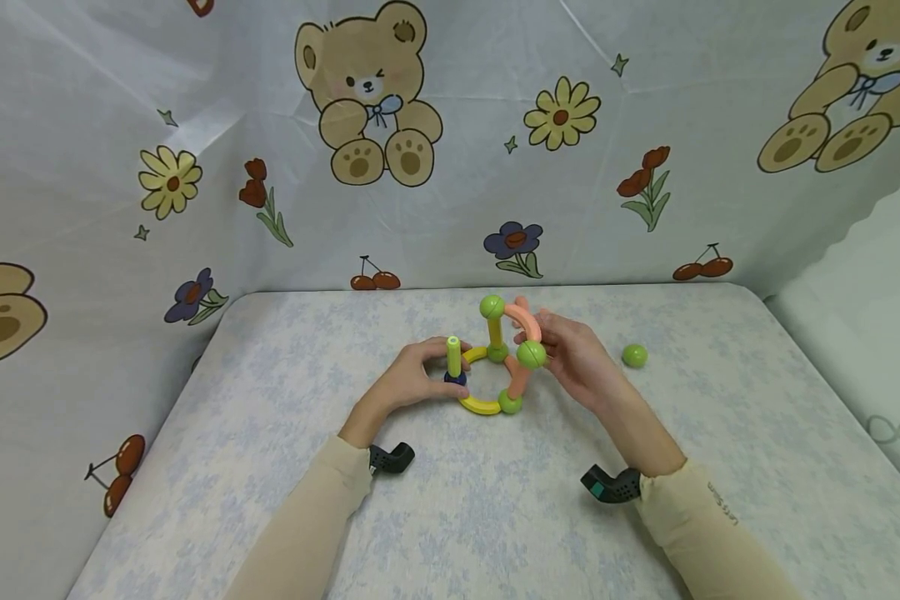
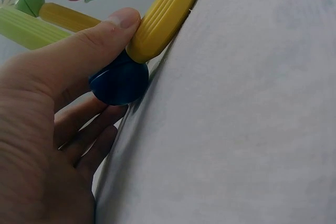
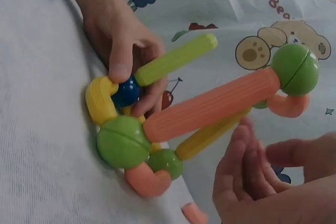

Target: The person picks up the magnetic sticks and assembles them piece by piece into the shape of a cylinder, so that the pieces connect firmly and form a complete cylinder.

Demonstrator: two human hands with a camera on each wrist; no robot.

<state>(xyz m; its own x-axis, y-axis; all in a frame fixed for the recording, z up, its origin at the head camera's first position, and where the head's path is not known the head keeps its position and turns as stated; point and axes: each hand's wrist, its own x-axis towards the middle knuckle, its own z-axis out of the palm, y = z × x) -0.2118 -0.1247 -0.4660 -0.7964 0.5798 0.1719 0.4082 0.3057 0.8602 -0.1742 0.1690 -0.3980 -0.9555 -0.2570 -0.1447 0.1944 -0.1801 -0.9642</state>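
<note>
A toy frame of rods and balls stands on the table. Its lower ring has curved yellow rods, green balls and a blue ball. My left hand pinches the blue ball, the thumb also touching a yellow rod in the left wrist view. From that ball rises a lime rod with a free top. An upright pink rod and an upright yellow rod carry green balls, bridged by a curved pink rod. Beside this bridge, my right hand has loosely bent fingers, with nothing visible between them and the thumb.
A loose green ball lies on the table to the right of the right hand. Behind the frame, a pink piece shows partly. A printed cloth hangs along the table's back edge. Each wrist wears a dark camera mount.
</note>
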